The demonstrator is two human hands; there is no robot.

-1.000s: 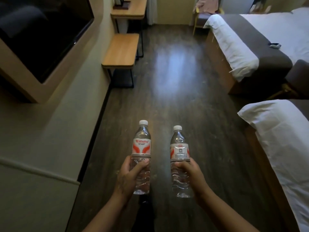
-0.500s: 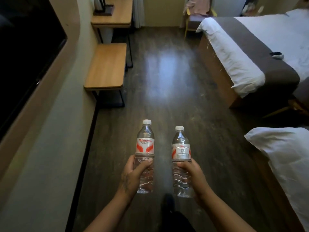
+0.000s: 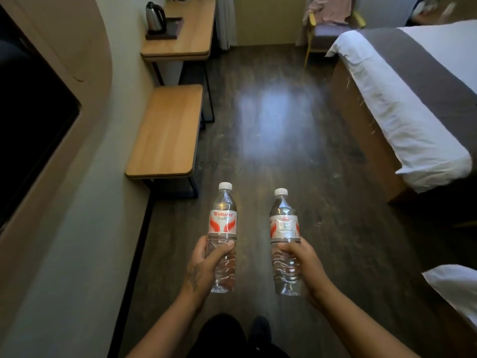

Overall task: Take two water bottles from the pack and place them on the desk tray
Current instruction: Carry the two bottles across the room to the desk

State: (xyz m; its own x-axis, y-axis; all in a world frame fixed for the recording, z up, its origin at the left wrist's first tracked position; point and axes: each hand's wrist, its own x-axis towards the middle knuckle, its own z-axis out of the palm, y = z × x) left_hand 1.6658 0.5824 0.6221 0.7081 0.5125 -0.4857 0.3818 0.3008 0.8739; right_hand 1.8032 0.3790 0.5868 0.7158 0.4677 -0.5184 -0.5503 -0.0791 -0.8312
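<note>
Two forearms reaching forward from the bottom edge, wrists level, palms turned inward toward each other. Left hand (image 3: 206, 264) wrapped around the lower body of the left bottle (image 3: 222, 236), thumb laid across the front just under the label, fingers curled behind. Right hand (image 3: 304, 264) clasped the same way on the right bottle (image 3: 284, 241), thumb pressed across the front below the label, the rest of the fingers hidden behind the plastic. Both bottles upright, white caps on, red-and-white labels facing the camera, held side by side but apart, above the dark wood floor (image 3: 278, 125). Left bottle slightly higher than the right. Ahead on the left, against the wall, a low wooden bench (image 3: 165, 133), and past it the desk (image 3: 191, 34) carrying a dark tray (image 3: 167, 31) with a kettle (image 3: 154, 16) standing on it. Well apart from the bottles, all of it. A bed (image 3: 402, 99) along the right side, a chair (image 3: 327, 29) at the far end.
</note>
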